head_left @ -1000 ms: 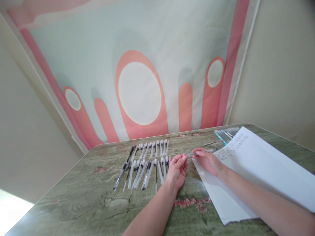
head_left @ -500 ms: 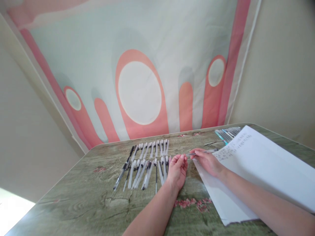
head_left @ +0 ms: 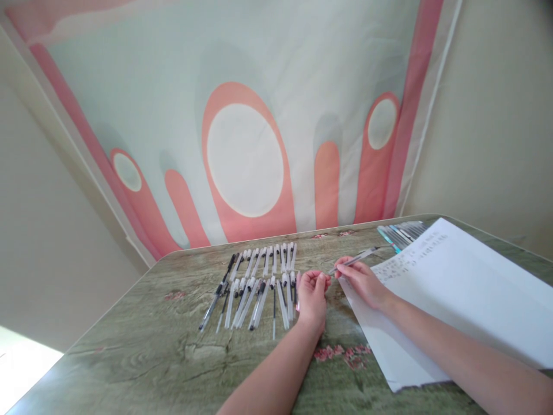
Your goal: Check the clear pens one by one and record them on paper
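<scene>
My right hand (head_left: 360, 282) grips a slim clear pen (head_left: 355, 259) between thumb and fingers, its dark tip slanting up to the right. Beside the pen's lower end is my left hand (head_left: 314, 294), closed in a pinch; what it holds is too small to make out. Just left of it, two rows of pens with clear barrels lie on the table, an upper row (head_left: 263, 261) and a lower row (head_left: 246, 302). A pink item (head_left: 298, 282) shows partly behind the left hand. My right forearm passes over a large white paper sheet (head_left: 466, 305) with handwriting near its upper left edge.
More pens (head_left: 401, 235), some with blue parts, lie in a bunch at the back right, partly behind the paper. The wood-patterned table (head_left: 142, 328) meets a wall hanging (head_left: 173, 115) with pink arch shapes at its far edge.
The pen in my right hand has tilted, its dark tip rising off to the upper right. My left hand has stayed nearly in place, with the pen's near end still close to its fingertips.
</scene>
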### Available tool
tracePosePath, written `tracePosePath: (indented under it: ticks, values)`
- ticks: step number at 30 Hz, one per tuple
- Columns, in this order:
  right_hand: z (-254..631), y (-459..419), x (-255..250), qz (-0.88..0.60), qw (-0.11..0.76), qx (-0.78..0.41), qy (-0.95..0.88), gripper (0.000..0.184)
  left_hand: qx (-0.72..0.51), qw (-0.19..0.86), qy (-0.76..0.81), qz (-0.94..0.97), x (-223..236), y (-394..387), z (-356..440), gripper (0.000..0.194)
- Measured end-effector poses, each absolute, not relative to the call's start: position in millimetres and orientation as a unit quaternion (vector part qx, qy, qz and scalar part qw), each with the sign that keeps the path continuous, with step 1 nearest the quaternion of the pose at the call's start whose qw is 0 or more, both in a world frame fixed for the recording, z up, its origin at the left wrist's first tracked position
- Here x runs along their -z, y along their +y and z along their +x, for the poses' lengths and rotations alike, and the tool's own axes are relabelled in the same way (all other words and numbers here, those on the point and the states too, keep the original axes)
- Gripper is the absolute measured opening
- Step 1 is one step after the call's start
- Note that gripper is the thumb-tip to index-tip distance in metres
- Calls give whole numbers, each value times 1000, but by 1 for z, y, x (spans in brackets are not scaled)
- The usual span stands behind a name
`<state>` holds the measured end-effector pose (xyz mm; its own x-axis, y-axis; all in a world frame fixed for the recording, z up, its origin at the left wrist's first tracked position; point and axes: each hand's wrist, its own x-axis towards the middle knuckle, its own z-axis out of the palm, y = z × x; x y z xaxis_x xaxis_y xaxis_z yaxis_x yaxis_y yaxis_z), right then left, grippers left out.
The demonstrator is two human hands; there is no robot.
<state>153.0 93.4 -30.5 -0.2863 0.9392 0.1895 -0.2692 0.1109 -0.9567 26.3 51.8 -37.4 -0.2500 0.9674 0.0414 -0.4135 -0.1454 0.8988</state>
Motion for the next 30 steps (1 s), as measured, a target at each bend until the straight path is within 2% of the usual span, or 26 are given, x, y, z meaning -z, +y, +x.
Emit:
tracePosePath:
  ticks: [6, 30]
  values:
    - [152, 87, 22, -325, 499, -550, -585, 21, -650, 456, 453, 406, 37, 49, 26, 17]
    - [153, 88, 23, -326, 490, -535, -606, 17, -653, 475, 446, 386, 36, 50, 26, 21]
